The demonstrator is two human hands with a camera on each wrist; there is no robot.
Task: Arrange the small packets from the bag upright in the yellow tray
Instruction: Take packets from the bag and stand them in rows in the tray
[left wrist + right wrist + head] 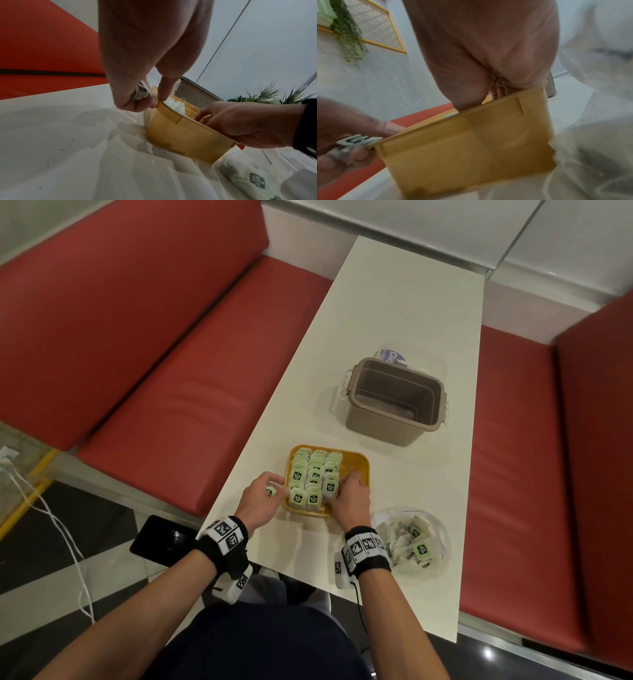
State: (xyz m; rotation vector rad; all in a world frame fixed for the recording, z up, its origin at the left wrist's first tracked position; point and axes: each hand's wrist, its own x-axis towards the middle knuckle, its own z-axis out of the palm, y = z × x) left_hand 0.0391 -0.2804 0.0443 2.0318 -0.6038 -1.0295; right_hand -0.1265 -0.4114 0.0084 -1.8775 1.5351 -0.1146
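The yellow tray (363, 461) sits near the table's front edge, with several green-labelled packets (313, 474) standing in three rows on its left side. My left hand (274, 491) is at the tray's left rim and pinches one packet (271, 492) between thumb and fingers; the left wrist view shows this packet (141, 93) just outside the rim (171, 112). My right hand (346, 484) reaches into the tray beside the right row. Its fingertips are hidden behind the tray wall (471, 148). The clear bag (407, 539) of loose packets lies right of the tray.
A grey-brown open bin (394, 402) stands farther back on the white table (404, 313), with a clear wrapper behind it. Red bench seats (178, 392) flank the table on both sides. A black phone (161, 537) lies at the table's left front corner.
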